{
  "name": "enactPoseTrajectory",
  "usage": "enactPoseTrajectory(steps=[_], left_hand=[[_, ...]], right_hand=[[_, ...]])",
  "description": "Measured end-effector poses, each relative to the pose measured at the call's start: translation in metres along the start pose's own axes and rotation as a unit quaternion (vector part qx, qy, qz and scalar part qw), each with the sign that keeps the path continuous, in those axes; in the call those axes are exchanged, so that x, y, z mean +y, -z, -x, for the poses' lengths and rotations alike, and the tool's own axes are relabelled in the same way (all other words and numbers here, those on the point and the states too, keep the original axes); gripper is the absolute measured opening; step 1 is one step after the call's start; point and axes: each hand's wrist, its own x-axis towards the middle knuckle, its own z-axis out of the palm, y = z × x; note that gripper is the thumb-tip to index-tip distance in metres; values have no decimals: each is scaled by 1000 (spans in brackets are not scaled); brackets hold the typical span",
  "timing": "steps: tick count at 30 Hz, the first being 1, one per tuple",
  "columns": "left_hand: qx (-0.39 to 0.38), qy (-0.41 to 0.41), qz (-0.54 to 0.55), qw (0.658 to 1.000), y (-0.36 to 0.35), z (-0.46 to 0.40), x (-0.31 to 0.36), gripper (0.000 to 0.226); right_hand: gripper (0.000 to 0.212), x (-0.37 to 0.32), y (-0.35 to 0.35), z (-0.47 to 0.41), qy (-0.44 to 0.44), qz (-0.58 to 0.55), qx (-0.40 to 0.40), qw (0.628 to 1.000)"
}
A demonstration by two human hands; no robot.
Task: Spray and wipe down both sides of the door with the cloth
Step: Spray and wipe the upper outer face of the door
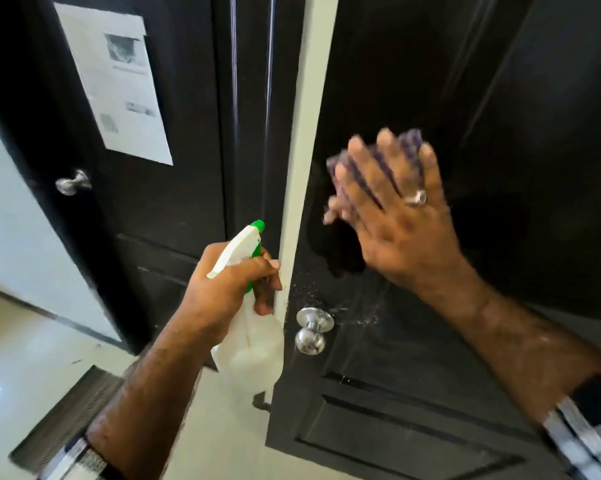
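Observation:
A black panelled door (413, 375) stands open, its white edge (306, 168) facing me. My right hand (399, 216) presses a purple cloth (411, 140) flat against the door face above the silver knob (311, 329); the fingers are straight and motion-blurred. White spray droplets speckle the door near the knob. My left hand (229, 285) grips a white spray bottle (250, 348) with a green nozzle (258, 226), held just left of the door's edge.
A second black door (146, 209) at the left carries a taped paper notice (119, 84) and its own silver knob (72, 183). A dark ribbed mat (70, 410) lies on the pale tiled floor (22, 341) at lower left.

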Motion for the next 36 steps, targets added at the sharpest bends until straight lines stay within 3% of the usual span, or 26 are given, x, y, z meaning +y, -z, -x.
enactPoseTrajectory(steps=[2,3,8,10,12,14,16,18,21,23,26,30,34,36], left_hand=[[22,27,0,999,2,1,0,33],[30,33,1,999,2,2,1,36],[5,16,7,1000,0,-1,1,43],[-28,11,9,1000,0,-2,3,57],[-40,10,5,999,0,-3,4,63],[-36,3,3,999,-4,-3,5,54],[-35,-26,8,999,-8,-5,4,27],[-48,-49,8,998,-9,-7,5,6],[-39,-59,3,998,-7,-8,4,5],[-50,-63,3,997,-8,-5,6,5],[-69,-57,8,996,-16,1,12,33],[-93,-32,23,995,-24,9,20,46],[-84,-12,9,996,-30,5,14,29],[-78,9,-4,997,-36,0,7,37]], right_hand=[[57,-18,0,-23,-58,22,48,997],[60,-30,-3,-26,-46,30,41,998],[63,-27,-26,41,134,8,-103,986],[61,-6,-16,56,165,58,-90,980],[62,5,-3,44,95,87,-32,991],[61,-1,7,10,-32,78,59,995],[60,-22,7,-19,-98,51,73,991],[62,-45,-7,-23,-60,40,31,997],[65,-56,-30,21,87,44,-92,991],[68,-42,-30,55,126,54,-109,985],[66,-11,-19,98,41,59,-36,997],[69,0,-11,115,-98,78,10,992],[67,-27,-27,97,-175,62,30,982],[68,-30,-29,104,-162,58,17,985]])
